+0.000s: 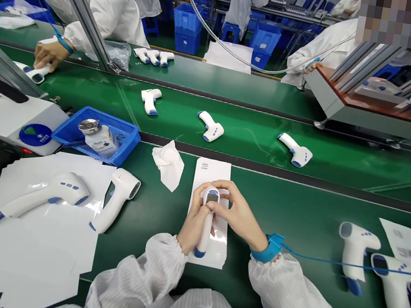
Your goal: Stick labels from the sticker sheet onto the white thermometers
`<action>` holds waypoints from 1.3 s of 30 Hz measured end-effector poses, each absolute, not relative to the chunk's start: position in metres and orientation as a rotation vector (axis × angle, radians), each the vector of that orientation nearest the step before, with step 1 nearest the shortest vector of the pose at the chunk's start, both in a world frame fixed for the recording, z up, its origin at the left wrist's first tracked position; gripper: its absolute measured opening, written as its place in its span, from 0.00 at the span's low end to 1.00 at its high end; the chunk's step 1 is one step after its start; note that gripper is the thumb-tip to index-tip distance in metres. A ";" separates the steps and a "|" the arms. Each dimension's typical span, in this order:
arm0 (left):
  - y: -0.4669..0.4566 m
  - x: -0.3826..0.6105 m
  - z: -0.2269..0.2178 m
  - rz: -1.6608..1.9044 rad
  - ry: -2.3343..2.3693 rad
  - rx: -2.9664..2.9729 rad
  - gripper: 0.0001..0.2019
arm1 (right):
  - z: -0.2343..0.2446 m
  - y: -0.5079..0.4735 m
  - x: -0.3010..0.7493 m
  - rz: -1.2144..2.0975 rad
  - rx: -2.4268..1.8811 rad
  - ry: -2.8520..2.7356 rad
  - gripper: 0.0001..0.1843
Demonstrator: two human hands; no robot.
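Observation:
My left hand (194, 220) is wrapped round the handle of a white infrared thermometer (205, 227) with a blue base, held upright over a white sheet (212, 171) on the green mat. My right hand (237, 213), with a blue wrist strap (272, 247), pinches the thermometer's head by its small screen. A crumpled white cloth (168, 163) lies just left of the sheet.
Two thermometers (41, 195) lie on white paper at left, two more (359, 248) at right. A blue tray (114, 133) holds a metal-capped bottle (98, 137). Three thermometers (210, 126) ride the conveyor belt. Other workers in white coats sit across; a sloped box (355, 108) stands far right.

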State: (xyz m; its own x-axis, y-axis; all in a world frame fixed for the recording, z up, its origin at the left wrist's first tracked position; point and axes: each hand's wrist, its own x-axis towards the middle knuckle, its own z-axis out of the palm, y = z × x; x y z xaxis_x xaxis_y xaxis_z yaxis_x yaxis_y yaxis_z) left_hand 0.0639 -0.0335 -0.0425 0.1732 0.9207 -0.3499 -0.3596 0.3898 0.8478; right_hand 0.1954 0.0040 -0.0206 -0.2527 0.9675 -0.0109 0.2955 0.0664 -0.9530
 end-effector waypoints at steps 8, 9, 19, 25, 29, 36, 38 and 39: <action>-0.035 0.061 -0.053 1.029 0.893 0.711 0.26 | -0.020 0.006 0.188 0.746 -1.347 -1.810 0.08; -0.035 0.061 -0.052 1.028 0.892 0.713 0.27 | -0.019 0.007 0.187 0.760 -1.357 -1.815 0.07; -0.036 0.058 -0.047 1.062 0.923 0.706 0.46 | -0.025 -0.002 0.189 1.414 -1.321 -1.634 0.28; -0.027 0.044 -0.027 1.184 0.642 0.551 0.53 | -0.015 -0.022 0.186 1.812 -1.235 -1.540 0.31; -0.009 0.036 -0.023 1.209 0.706 0.721 0.50 | -0.003 0.005 0.181 1.497 -1.290 -1.908 0.26; -0.014 0.033 -0.056 0.716 1.144 1.877 0.34 | -0.009 0.163 0.175 0.383 -1.914 -2.003 0.20; -0.019 0.040 -0.066 0.573 1.219 2.009 0.30 | -0.007 0.195 0.154 0.387 -1.881 -1.972 0.22; -0.020 0.043 -0.070 0.538 1.262 2.046 0.29 | -0.006 0.205 0.141 0.414 -1.853 -1.969 0.24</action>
State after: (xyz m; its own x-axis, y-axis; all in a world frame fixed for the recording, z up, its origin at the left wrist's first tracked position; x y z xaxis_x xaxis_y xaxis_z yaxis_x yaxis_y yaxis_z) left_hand 0.0432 -0.0203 -0.0701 0.4480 0.8940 0.0013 0.6198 -0.3117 0.7202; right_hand 0.1408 0.2050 -0.0061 -0.0380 0.9954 0.0877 0.8757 0.0755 -0.4769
